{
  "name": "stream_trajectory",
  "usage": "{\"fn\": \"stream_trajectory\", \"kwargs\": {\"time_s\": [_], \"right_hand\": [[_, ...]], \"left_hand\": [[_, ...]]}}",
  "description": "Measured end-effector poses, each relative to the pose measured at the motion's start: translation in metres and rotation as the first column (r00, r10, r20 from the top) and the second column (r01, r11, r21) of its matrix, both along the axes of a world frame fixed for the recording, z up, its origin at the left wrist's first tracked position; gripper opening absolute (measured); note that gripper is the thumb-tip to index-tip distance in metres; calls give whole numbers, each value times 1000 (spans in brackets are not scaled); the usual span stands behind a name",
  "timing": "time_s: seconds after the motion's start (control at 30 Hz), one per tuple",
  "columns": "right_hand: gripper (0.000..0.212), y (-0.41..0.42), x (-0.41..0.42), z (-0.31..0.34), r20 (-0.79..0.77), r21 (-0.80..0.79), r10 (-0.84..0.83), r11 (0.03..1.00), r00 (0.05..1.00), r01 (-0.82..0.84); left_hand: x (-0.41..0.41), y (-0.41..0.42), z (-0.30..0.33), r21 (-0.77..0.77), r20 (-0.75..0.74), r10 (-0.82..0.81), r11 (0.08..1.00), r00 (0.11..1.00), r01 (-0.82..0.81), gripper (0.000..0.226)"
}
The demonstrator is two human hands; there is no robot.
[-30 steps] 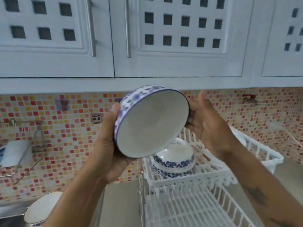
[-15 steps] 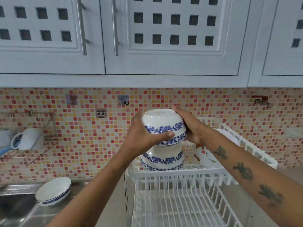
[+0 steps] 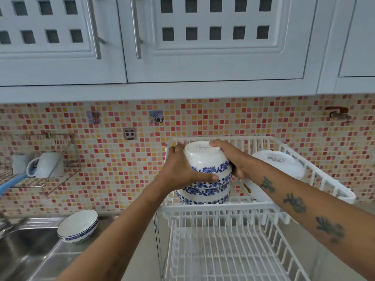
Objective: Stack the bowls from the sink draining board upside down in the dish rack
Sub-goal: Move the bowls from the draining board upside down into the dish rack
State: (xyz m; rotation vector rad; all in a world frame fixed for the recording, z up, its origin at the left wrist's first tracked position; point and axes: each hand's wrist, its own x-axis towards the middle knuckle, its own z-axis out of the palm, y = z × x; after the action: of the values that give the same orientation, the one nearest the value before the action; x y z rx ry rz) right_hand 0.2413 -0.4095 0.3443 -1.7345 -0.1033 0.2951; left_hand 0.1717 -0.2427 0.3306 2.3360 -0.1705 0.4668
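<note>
A white bowl with a blue flower band point(image 3: 205, 159) is upside down on top of the stack of matching bowls point(image 3: 205, 194) in the upper tier of the white dish rack point(image 3: 223, 209). My left hand point(image 3: 180, 171) grips its left side, thumb across the blue band. My right hand point(image 3: 231, 159) holds its right side and foot. One more bowl point(image 3: 78, 225) of the same pattern sits upright on the steel draining board point(image 3: 60, 256) at the lower left.
A white plate point(image 3: 278, 166) leans in the rack's upper tier to the right of the stack. The rack's lower tier point(image 3: 223, 254) holds nothing. A steel sink point(image 3: 20, 246) lies at far left, with a wire wall shelf point(image 3: 36, 177) above it. Cabinets hang overhead.
The bowl was held tilted with its inside facing me, then turned upside down and lowered. It now rests lower on the stack, with both hands still on it.
</note>
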Motion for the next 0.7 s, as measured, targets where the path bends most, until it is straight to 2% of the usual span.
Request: {"fn": "stream_trajectory", "kwargs": {"time_s": [0.1,0.23,0.33,0.7], "right_hand": [[39,2,3,-5,-22,-8,-30,1000,999,30],[56,5,6,-11,-37,-51,-64,997,997,62],[57,5,7,-15,-31,-68,-82,994,996,80],[56,5,7,-22,16,-182,-84,980,996,85]], "left_hand": [[2,-1,-1,58,-54,18,998,998,-15,130],[1,-4,-4,138,-78,21,990,997,-10,129],[2,-5,-4,188,-107,21,982,994,-1,132],[-1,-6,-6,245,-195,33,969,980,16,128]]}}
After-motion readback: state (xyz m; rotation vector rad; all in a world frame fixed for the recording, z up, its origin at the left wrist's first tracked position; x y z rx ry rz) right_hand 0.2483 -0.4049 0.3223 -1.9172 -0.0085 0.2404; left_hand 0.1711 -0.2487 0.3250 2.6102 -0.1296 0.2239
